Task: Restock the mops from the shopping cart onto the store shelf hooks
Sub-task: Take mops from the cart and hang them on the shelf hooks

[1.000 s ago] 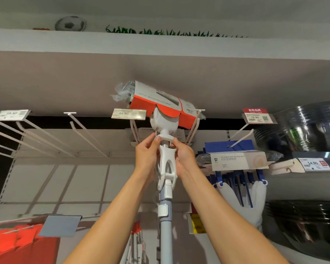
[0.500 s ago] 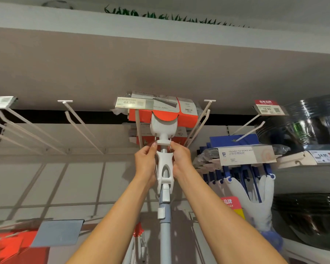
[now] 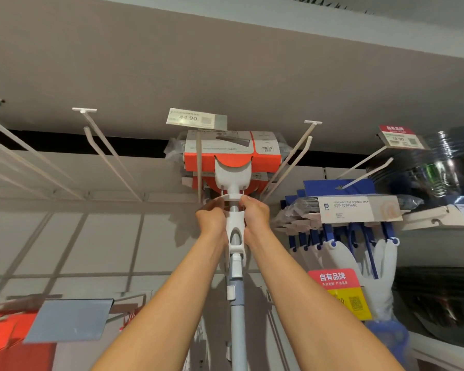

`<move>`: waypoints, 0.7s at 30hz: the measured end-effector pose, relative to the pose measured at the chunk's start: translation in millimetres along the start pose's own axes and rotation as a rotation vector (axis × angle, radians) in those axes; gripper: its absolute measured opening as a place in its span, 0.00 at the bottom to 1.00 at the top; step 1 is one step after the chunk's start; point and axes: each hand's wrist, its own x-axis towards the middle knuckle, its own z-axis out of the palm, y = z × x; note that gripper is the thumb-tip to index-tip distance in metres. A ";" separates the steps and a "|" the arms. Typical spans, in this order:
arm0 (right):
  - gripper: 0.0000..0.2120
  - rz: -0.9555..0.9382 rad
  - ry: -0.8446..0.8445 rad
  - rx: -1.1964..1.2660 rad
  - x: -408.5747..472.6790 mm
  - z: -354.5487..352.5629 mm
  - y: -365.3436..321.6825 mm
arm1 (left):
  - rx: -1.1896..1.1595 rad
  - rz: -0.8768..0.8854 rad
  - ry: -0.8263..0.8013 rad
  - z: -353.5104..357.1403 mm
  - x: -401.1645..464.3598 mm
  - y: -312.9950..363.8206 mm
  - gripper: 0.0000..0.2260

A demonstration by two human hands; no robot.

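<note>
Mop [image 3: 233, 183] raised overhead, head end up at the hook [image 3: 198, 162] under the 44.90 tag [image 3: 196, 118]. Its orange-and-white sleeve sits just below the tag, against a second sleeved mop hung behind it. Handle runs straight down out of view.

Both hands on the white neck just under the collar. Left hand [image 3: 212, 218] on the left side, right hand [image 3: 255, 216] on the right; fingers of both curled narrowly around the neck, pinching it from either side. Wrists nearly touch the neck below.

Cannot tell whether the mop's hanger has caught the hook; the sleeve hides that contact.

Bare hooks to the left and right. Blue sponge mops [image 3: 343, 207] hang near right, a white glove [image 3: 381, 266] below them.

Risks, as I judge them:
- Letting go before the hook is seated: mop drops, long handle swings.
- Grip is low on a top-heavy load held high; a tilt could knock the tag or snag the neighbouring hook on the right.
- Pushing too far could crush the rear mop's sleeve.
</note>
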 end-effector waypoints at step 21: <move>0.06 -0.092 -0.008 -0.037 22.2 -10.5 45.6 | 0.466 -0.089 -0.209 -18.1 27.1 8.8 0.10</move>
